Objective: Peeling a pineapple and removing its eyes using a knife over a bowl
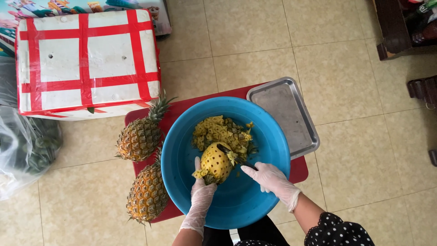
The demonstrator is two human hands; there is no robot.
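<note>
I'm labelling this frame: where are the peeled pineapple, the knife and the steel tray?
peeled pineapple [215, 162], head view, middle of its yellow flesh.
knife [226, 150], head view, dark blade above the fruit.
steel tray [283, 111], head view, bare flat bottom.

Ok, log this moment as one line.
left gloved hand: holds peeled yellow pineapple | right gloved hand: knife cutting | over round blue plastic basin

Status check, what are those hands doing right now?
Gloved left hand grips peeled yellow pineapple. Gloved right hand holds dark knife. Over blue plastic basin. Nothing blocking.
</note>
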